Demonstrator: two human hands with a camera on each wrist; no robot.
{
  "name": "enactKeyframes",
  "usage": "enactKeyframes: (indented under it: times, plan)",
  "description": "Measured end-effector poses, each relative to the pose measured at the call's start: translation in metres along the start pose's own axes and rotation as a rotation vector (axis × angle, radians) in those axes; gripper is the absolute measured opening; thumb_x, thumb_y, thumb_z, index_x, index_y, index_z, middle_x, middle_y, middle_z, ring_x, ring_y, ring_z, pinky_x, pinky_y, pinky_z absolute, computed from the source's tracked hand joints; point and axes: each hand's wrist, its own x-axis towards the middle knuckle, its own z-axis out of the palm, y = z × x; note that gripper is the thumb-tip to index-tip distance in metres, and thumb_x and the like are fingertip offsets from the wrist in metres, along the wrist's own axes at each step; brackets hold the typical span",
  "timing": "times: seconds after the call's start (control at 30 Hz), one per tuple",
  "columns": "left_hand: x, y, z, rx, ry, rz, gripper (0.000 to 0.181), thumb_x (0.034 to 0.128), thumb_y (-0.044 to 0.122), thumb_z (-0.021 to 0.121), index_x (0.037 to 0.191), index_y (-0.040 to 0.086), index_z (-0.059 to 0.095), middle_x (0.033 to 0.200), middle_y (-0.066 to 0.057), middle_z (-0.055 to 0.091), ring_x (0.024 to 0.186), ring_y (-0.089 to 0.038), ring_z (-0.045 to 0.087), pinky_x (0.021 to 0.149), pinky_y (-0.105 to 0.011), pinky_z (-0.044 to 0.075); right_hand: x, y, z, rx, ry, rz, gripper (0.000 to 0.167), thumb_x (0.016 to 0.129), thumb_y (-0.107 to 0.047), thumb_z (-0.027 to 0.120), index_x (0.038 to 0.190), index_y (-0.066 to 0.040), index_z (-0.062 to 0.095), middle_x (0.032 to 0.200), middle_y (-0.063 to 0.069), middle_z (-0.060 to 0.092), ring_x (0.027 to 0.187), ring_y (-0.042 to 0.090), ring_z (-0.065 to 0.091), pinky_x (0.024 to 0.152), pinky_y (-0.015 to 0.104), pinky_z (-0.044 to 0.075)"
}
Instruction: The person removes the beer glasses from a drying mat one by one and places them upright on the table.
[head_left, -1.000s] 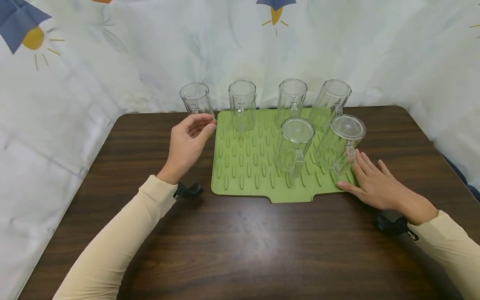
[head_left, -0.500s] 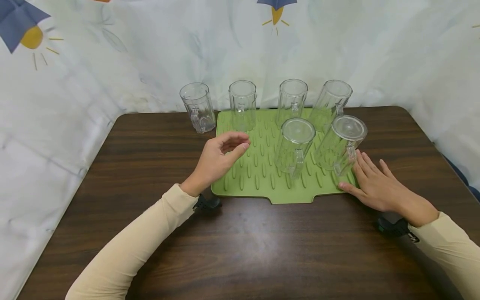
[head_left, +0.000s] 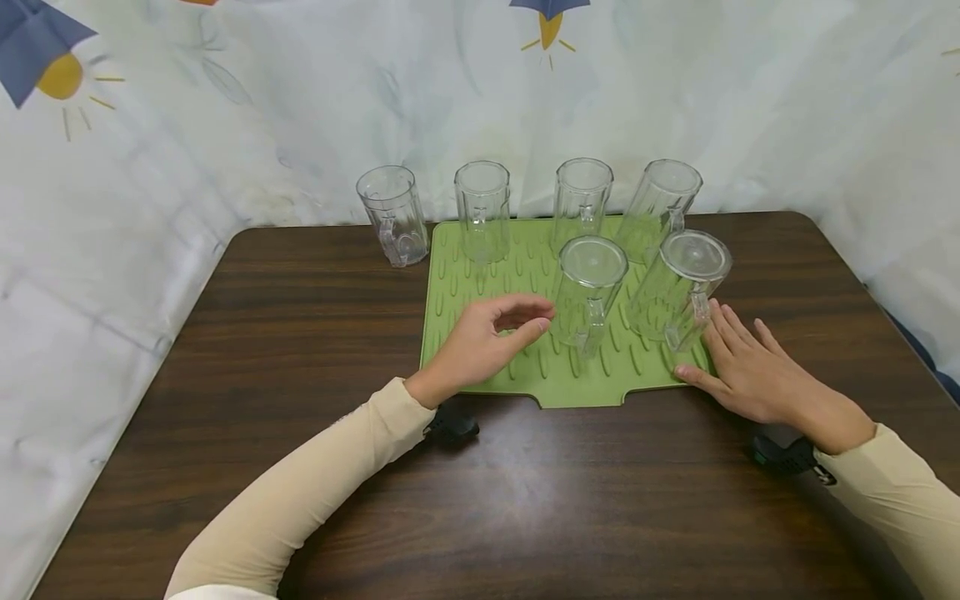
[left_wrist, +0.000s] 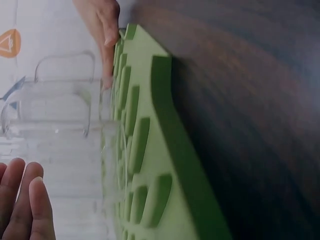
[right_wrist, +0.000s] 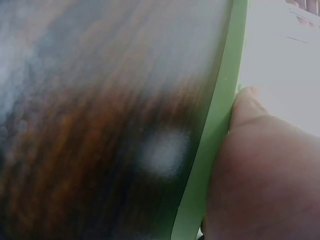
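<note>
The left hand, loosely bent and holding nothing, hovers over the green ribbed mat. Its fingertips are just left of an upside-down glass mug at the mat's front. In the left wrist view the fingers show beside the clear mug; whether they touch cannot be told. Fingers spread, the right hand lies flat at the mat's right front corner, beside another upside-down mug. The right wrist view shows this hand against the mat's green edge.
Along the mat's back stand three glass mugs, at left, middle and right. One more mug stands on the dark wooden table, left of the mat. A white patterned cloth hangs behind.
The left hand has moved right and nearer the front, from beside the far-left mug across the mat to the front mug. The right hand has stayed in place.
</note>
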Motion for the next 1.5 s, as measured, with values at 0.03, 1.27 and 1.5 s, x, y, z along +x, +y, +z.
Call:
enactKeyframes:
  times: [0.03, 1.27, 1.5]
  plan:
    - [0.0, 0.0, 0.002, -0.001, -0.006, -0.001, 0.03, 0.1033, 0.022, 0.064, 0.13, 0.008, 0.069, 0.127, -0.013, 0.074, 0.115, -0.019, 0.072, 0.104, -0.038, 0.059, 0.0, 0.0, 0.0, 0.002, 0.0, 0.0, 0.098, 0.106, -0.062, 0.041, 0.161, 0.011, 0.007, 0.17, 0.03, -0.016, 0.159, 0.051, -0.004, 0.122, 0.079, 0.003]
    - [0.008, -0.006, 0.055, -0.166, -0.097, 0.036, 0.035, 0.0975, 0.001, 0.067, 0.131, 0.0, 0.061, 0.132, -0.024, 0.069, 0.121, -0.03, 0.069, 0.105, -0.023, 0.057, 0.001, 0.0, -0.001, -0.002, 0.007, 0.011, 0.099, 0.105, -0.063, 0.042, 0.161, 0.009, 0.005, 0.17, 0.031, -0.014, 0.159, 0.053, -0.001, 0.121, 0.081, 0.006]
    - [0.008, -0.009, 0.061, -0.206, -0.072, 0.038, 0.033, 0.0963, -0.004, 0.066, 0.129, -0.002, 0.062, 0.13, -0.027, 0.067, 0.12, -0.034, 0.068, 0.103, -0.023, 0.058, 0.002, 0.0, 0.0, 0.0, 0.007, 0.013, 0.1, 0.105, -0.063, 0.043, 0.162, 0.008, 0.001, 0.169, 0.032, -0.013, 0.159, 0.053, 0.0, 0.12, 0.081, 0.004]
